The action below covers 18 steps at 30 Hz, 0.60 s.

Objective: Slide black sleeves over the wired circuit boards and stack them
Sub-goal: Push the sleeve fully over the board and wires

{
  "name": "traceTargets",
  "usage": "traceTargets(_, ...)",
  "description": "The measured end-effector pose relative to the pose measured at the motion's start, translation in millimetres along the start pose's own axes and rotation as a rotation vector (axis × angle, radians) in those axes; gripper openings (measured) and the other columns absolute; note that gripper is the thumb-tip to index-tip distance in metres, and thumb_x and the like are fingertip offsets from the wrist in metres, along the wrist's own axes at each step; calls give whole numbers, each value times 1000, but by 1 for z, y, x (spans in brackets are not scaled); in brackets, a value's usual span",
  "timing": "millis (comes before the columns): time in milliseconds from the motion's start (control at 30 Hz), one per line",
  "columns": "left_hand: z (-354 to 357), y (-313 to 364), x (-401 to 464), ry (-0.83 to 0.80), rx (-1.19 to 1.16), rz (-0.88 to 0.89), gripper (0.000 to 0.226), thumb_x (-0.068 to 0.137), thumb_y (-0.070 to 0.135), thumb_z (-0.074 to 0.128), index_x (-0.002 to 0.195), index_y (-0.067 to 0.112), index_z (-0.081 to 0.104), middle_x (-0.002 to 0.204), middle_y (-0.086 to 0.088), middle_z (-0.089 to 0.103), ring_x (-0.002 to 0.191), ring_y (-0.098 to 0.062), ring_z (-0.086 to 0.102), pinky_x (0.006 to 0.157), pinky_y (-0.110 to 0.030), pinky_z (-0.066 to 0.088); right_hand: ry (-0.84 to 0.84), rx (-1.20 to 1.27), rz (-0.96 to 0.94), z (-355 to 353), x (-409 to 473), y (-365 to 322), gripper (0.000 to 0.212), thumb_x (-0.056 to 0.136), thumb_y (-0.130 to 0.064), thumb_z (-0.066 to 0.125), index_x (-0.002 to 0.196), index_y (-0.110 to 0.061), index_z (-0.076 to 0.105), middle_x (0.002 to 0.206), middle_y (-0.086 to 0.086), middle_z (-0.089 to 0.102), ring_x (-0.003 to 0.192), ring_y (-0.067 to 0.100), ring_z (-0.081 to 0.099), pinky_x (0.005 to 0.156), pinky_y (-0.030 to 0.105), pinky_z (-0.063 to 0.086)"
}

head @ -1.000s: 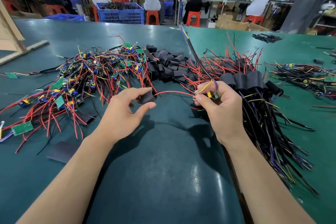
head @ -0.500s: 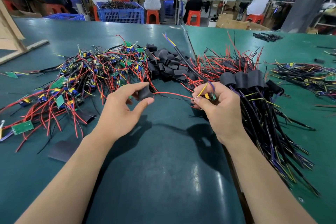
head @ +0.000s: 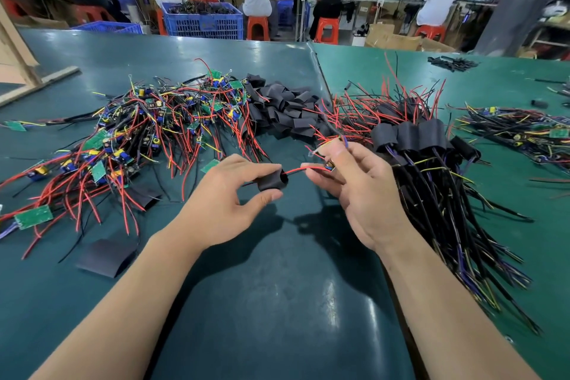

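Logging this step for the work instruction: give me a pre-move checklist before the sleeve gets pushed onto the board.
1. Sleeve held: ok. The left hand pinches the black sleeve between thumb and fingers.
2. Sleeve mouth open toward the board: ok. Its open end faces the right hand.
3. Wires threaded: ok for the red wire, which enters the sleeve mouth; the other wires, cannot tell.
4. Board held: ok. The right hand pinches the circuit board, mostly hidden by the fingers.
5. Board inside the sleeve: not ok. It sits apart from the sleeve, joined by the wire.
6. Stack to receive it: ok. The sleeved stack lies right of the hands.
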State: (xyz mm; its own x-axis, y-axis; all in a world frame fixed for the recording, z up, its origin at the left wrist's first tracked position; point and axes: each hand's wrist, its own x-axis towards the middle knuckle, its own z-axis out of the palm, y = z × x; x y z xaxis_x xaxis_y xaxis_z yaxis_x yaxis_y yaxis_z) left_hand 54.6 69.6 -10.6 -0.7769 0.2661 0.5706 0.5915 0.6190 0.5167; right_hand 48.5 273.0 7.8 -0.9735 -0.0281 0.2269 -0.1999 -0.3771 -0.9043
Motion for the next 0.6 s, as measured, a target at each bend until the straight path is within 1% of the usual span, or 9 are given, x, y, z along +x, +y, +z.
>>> traceTargets(67, 3, 3, 0, 38, 31, 24, 36, 84, 30, 74, 117, 15, 71, 94, 15, 63, 95, -16, 57, 93, -40, 45, -23, 26, 23, 1, -1, -1, 20, 93, -21, 61, 80, -17, 75, 87, 1, 70, 88, 27, 71, 74, 27, 57)
traceTargets(133, 5, 6, 1, 87, 79, 39, 37, 82, 33, 71, 115, 17, 72, 95, 22, 56, 99, -10, 54, 97, -41, 38, -35, -31, 5, 2, -3, -2, 17, 91, -22, 62, 85, -20, 78, 90, -1, 71, 91, 21, 70, 75, 26, 55)
traceTargets(200, 6, 7, 1, 112, 115, 44, 36, 82, 36, 70, 114, 19, 72, 96, 16, 58, 102, -9, 53, 99, -39, 29, -22, -125, -35, 2, -4, -3, 12, 83, -25, 67, 88, -22, 78, 86, -5, 72, 85, 12, 66, 71, 18, 50)
traceTargets(267, 8, 9, 1, 100, 114, 51, 37, 82, 37, 69, 114, 19, 73, 97, 11, 61, 103, -10, 54, 100, -37, 26, -12, -161, -64, 0, -4, -4, 9, 83, -15, 71, 88, -21, 76, 81, -6, 72, 77, 8, 66, 66, 11, 46)
traceTargets(300, 9, 10, 1, 85, 100, 61, 38, 81, 37, 70, 114, 18, 72, 96, 12, 60, 102, -11, 54, 99, -38, 29, -7, -164, -67, 0, -4, -4, 10, 82, -12, 72, 86, -21, 76, 81, -5, 72, 76, 8, 66, 66, 11, 46)
traceTargets(367, 12, 14, 1, 61, 77, 81, 39, 81, 36, 71, 114, 14, 72, 94, 13, 59, 98, -14, 56, 96, -43, 38, -14, -159, -52, -1, -4, -5, 8, 77, -16, 75, 83, -21, 78, 83, 0, 74, 75, 9, 66, 66, 13, 47)
traceTargets(433, 14, 16, 2, 55, 83, 103, 40, 82, 35, 72, 115, 12, 72, 93, 13, 59, 94, -19, 59, 90, -48, 44, -12, -156, -32, 0, -4, -5, 11, 72, -23, 76, 82, -20, 77, 84, 6, 73, 71, 8, 62, 60, 11, 44)
traceTargets(500, 14, 16, 3, 53, 83, 115, 41, 82, 34, 72, 115, 10, 71, 90, 12, 59, 91, -21, 60, 85, -51, 47, 18, -111, 12, 1, -3, -3, 16, 69, -26, 76, 83, -17, 77, 81, 8, 68, 63, 8, 56, 56, 16, 42)
traceTargets(600, 14, 14, 3, 63, 59, 115, 39, 85, 30, 71, 116, 8, 70, 91, 5, 66, 91, -23, 60, 84, -51, 48, 24, 58, 76, 0, -2, -3, 10, 72, -15, 74, 81, -12, 74, 75, 4, 66, 58, 10, 57, 56, 20, 49)
